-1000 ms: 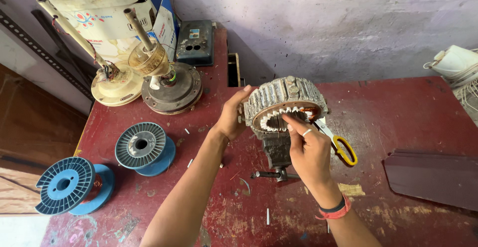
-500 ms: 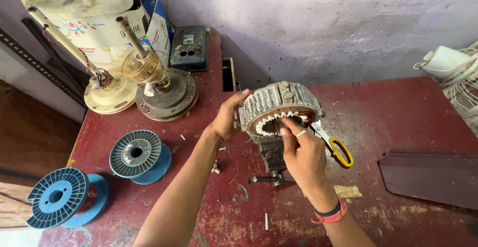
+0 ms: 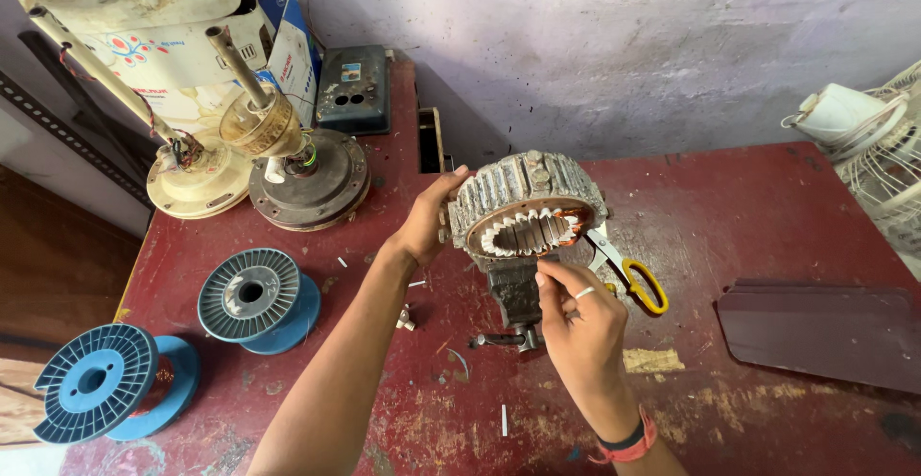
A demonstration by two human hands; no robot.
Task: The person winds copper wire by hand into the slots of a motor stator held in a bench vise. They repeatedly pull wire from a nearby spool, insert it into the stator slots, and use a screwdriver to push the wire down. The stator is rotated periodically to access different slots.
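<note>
Red table [image 3: 767, 217], 2 blue spools [image 3: 254, 298], yellow-handled scissors [image 3: 638, 279].

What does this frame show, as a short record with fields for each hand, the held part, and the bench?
left hand: grips the left edge of the motor stator
right hand: fingers pinched at the stator's lower rim
stator: ring-shaped, tilted toward the camera, copper windings and white slot liners inside, above a small bench vise
scissors: yellow-handled, lying right of the stator
bench: red, worn
left side: two blue wire spools, fan motor parts
</note>
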